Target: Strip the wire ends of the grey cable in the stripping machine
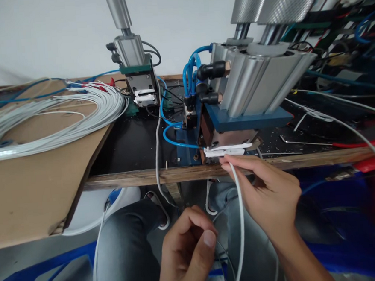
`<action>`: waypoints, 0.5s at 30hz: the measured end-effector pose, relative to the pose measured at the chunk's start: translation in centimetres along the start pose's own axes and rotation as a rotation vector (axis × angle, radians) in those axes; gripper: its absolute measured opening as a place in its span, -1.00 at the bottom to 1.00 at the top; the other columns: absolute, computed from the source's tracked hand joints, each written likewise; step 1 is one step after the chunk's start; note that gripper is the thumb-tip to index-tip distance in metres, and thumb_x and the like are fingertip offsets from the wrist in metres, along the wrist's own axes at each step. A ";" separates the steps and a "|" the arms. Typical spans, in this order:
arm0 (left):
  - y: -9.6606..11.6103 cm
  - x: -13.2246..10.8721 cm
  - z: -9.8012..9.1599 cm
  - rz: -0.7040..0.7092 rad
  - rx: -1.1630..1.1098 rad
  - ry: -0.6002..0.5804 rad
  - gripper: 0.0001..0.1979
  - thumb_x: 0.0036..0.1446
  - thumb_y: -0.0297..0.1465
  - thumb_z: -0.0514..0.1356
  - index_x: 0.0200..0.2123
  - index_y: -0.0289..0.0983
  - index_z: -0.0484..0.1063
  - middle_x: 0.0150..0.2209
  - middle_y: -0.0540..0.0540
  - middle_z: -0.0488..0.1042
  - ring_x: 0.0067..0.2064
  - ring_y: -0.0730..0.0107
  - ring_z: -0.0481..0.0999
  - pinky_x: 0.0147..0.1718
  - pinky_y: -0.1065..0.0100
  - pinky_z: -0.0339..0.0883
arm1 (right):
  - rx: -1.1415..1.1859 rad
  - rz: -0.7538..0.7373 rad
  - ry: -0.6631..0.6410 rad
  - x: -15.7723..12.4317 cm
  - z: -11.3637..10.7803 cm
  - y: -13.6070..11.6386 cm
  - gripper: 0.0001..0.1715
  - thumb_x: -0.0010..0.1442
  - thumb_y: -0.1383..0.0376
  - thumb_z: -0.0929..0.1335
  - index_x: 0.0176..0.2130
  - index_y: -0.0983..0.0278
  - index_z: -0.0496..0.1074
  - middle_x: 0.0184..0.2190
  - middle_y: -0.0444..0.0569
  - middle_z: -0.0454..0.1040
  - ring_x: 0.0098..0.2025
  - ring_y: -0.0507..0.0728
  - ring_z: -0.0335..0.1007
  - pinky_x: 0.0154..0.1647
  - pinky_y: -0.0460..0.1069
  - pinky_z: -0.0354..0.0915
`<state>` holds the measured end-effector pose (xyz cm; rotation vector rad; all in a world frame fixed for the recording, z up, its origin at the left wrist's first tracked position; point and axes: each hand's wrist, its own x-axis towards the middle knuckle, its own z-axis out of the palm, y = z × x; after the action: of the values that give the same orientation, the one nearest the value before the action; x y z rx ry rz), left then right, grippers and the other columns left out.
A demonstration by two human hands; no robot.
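My right hand [268, 190] pinches a white cable [241, 222] between thumb and fingertips. The cable's end is up against the white-padded jaws [228, 149] of a pneumatic press [254, 84] at the bench edge; whether its tip lies between the jaws is hidden by my fingers. From there the cable hangs down past my lap. Lower and to the left, my left hand [189, 251] is curled closed, thumb close to the index finger, apart from that cable. Anything inside its fingers is hidden.
A second, smaller press [135, 63] stands further back left. A large coil of white cable [101, 108] lies on cardboard [46, 184]. Blue air hoses [174, 135] run between the presses. Right, a hex key [306, 142] and red-handled tool [373, 159] sit near the wooden edge [135, 178].
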<state>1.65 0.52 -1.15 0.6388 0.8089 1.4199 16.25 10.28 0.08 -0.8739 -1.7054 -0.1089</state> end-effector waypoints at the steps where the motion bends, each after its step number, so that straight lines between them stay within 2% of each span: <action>1: 0.0 0.0 0.0 0.002 -0.003 -0.003 -0.59 0.22 -0.11 0.44 -0.38 -0.33 0.48 -0.41 0.02 0.28 -0.50 0.71 0.10 -0.54 0.50 -0.09 | -0.003 -0.002 -0.001 0.0 0.0 0.0 -0.74 0.29 0.56 0.47 -0.08 0.28 0.59 -0.12 -0.23 0.66 -0.07 -0.18 0.58 0.08 -0.33 0.38; 15: -0.2 -0.1 0.2 0.027 -0.018 -0.031 -0.59 0.24 -0.11 0.43 -0.38 -0.34 0.46 -0.41 0.02 0.30 -0.51 0.71 0.09 -0.56 0.47 -0.17 | -0.031 -0.040 -0.017 0.6 0.1 -0.1 -0.75 0.27 0.57 0.47 -0.09 0.32 0.59 -0.14 -0.21 0.66 -0.07 -0.19 0.58 0.12 -0.35 0.34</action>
<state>1.92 0.41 -1.16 0.6583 0.7650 1.4366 16.10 10.54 0.60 -0.8658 -1.7416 -0.1556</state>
